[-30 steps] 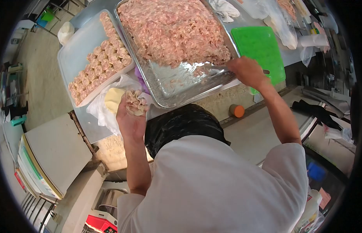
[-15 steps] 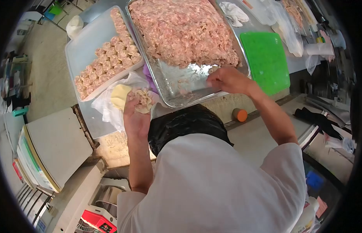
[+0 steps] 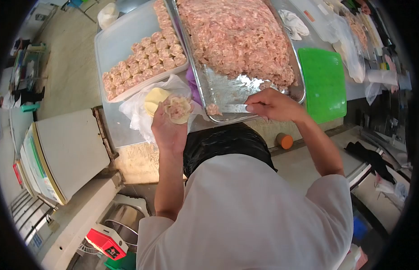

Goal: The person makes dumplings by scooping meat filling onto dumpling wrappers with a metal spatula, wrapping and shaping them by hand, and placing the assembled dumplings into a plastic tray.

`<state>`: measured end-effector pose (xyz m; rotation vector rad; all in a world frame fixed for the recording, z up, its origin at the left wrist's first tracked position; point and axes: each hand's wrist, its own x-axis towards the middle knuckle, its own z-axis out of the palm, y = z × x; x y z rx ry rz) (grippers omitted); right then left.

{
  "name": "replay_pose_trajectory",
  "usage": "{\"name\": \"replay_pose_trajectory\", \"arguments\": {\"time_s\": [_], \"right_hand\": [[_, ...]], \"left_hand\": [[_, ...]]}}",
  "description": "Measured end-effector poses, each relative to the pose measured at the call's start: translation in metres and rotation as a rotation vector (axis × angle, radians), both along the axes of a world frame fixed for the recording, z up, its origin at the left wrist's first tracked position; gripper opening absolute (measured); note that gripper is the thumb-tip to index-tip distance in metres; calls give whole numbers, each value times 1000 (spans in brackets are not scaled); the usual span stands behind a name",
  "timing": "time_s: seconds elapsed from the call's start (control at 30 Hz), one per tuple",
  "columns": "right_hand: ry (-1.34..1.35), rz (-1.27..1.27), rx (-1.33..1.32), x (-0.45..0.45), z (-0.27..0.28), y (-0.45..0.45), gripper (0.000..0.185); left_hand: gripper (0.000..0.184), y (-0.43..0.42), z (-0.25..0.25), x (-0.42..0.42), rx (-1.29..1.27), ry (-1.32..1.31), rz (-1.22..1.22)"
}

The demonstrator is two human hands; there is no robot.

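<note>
My left hand (image 3: 170,130), palm up, is closed around a round dumpling wrapper (image 3: 178,118) with meat filling in it. Pale yellow wrappers (image 3: 154,100) lie against its fingers, over a crumpled white cloth or plastic sheet (image 3: 135,110); whether the hand grips them too is unclear. My right hand (image 3: 274,105) grips a flat metal spatula (image 3: 234,108) over the near end of a metal tray (image 3: 300,87). A small lump of meat (image 3: 212,110) is at the spatula's tip. Minced meat (image 3: 238,38) is heaped in the tray's far part.
Formed dumplings (image 3: 146,60) stand in rows in a translucent plastic tray (image 3: 115,42) at the left. A green board (image 3: 324,83) lies right of the metal tray. Beyond it are a white cloth (image 3: 294,23) and plastic bags (image 3: 349,54). An orange-capped container (image 3: 285,141) stands below the table edge.
The right hand has swung so that the spatula now shows, pointing left with meat at its tip. The left hand has tilted the filled wrapper, showing its top. The whole view has shifted right.
</note>
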<state>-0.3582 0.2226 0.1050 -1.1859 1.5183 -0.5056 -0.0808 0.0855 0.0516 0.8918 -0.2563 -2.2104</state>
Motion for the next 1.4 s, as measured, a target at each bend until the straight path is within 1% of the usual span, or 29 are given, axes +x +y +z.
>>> {"name": "replay_pose_trajectory", "arguments": {"time_s": [0.07, 0.17, 0.2, 0.3, 0.33, 0.43, 0.53, 0.6, 0.63, 0.7, 0.73, 0.8, 0.83, 0.87, 0.9, 0.93, 1.0, 1.07, 1.1, 1.13, 1.17, 1.23, 1.27, 1.33, 1.4], "right_hand": [[-241, -189, 86, 15, 11, 9, 21], [57, -232, -546, 57, -5, 9, 28], [146, -273, -490, 68, 2, 9, 33], [127, -389, -473, 89, -22, 11, 36], [208, -347, -452, 87, -22, 14, 39], [90, -368, -422, 76, -10, 21, 39], [80, -381, -436, 76, 7, 19, 39], [112, -391, -483, 83, -13, 13, 34], [127, -394, -507, 84, -21, 10, 32], [145, -376, -537, 79, -21, 7, 33], [152, -369, -547, 77, -20, 7, 34], [62, -410, -442, 64, -5, 6, 32], [20, -428, -393, 55, 7, 5, 31], [10, -445, -383, 45, 24, 6, 23], [27, -386, -364, 34, 38, 6, 20], [43, -332, -344, 22, 51, 8, 17], [103, -214, -306, 8, 69, 4, 13], [184, -67, -270, 0, 78, -3, 17], [193, -41, -266, -1, 77, -4, 18], [201, -14, -263, -2, 75, -5, 20], [209, 14, -259, -2, 73, -5, 21], [156, -13, -247, -1, 64, -4, 21], [128, -28, -239, 1, 58, -2, 21], [180, -10, -178, 2, 48, 4, 19], [188, -39, -135, -3, 47, 12, 19]], "left_hand": [[46, 3, -14, 0, -7, 139, 10], [44, 9, 7, -25, -79, 113, -76], [41, 11, 13, -33, -14, 115, -12], [38, 12, 14, -46, -91, 169, 58], [37, 10, 13, -46, -113, 165, 70], [34, 7, 6, -44, -129, 125, 94], [33, 7, 5, -45, -88, 100, 94], [32, 8, 9, -47, -81, 137, 57], [32, 7, 8, -48, -81, 109, 64], [32, 3, 6, -51, -85, 55, 88], [30, 5, 17, -54, -99, 69, 103], [30, 12, 39, -57, -118, 97, 129], [28, 9, 32, -52, -138, 95, 28], [28, 2, 19, -41, -160, 92, -69], [28, -6, 13, -31, -184, 87, -164], [32, -11, 16, -22, -384, -20, -427], [45, -15, 17, -12, -768, -236, -968], [56, -11, 33, -16, -884, -222, -1142], [62, -11, 44, -22, -950, -215, -1224], [64, -9, 52, -29, -1111, -283, -1220], [62, -5, 50, -32, -1104, -275, -1172], [56, 1, 43, -34, -1082, -259, -1078], [53, 3, 41, -33, -1097, -285, -1069], [48, 6, 39, -32, -1129, -335, -1053], [39, 16, 24, -29, -1169, -425, -817]]}}
